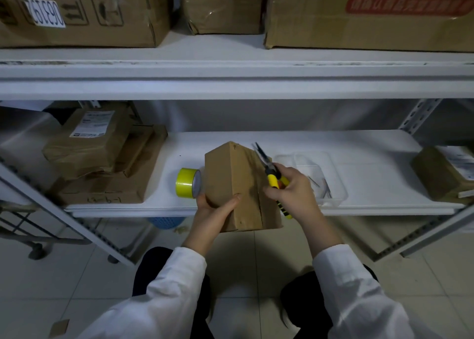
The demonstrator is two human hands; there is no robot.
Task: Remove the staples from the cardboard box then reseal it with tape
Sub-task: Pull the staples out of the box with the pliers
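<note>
- Left grip first: thumb and fingers are wrapped round the near lower corner of the cardboard box, with the thumb lying up its ridge. It holds the box tipped up on edge at the front lip of the shelf.
- Right grip is curled tight round the yellow handles of the pliers. It hangs just right of the box, over the right-hand face.
- So the box sits between the two grips: the left one has hold of it and the right one is close beside it. Whether that hand's heel touches the cardboard, I can't tell.
- Look at the pliers' nose: it points up and away, jaws a little apart, near the box's far upper edge. Whether there's a staple in them is too small to tell.
- On progress, I can't make out any staples on the faces turned this way, only small dark marks along the ridge that may be old holes. I'd say the pulling is well along or in its last checks.
- A seam runs down the right face and looks unsealed, with no yellow tape on it. By my reckoning the resealing is all to come.
- Left of the box, touching or just beside it, the yellow tape roll stands on its edge on the shelf.
- Further right sits a clear plastic tray holding a few thin metal bits, likely the pulled staples.
</note>
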